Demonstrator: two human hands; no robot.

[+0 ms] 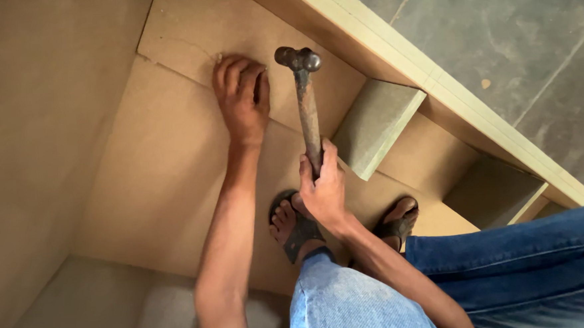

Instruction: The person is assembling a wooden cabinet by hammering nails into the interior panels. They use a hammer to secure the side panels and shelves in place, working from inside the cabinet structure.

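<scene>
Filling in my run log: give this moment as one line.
left hand pressed flat on board | right hand grips hammer, head raised | feet in sandals

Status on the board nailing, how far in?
Done: the brown boards lie flat inside the frame, meeting at a seam. In hand: the left hand presses down by that seam, fingers bunched, perhaps on a nail too small to see; the right hand holds the hammer raised beside it. Left: no driven nails visible along the seam.
</scene>
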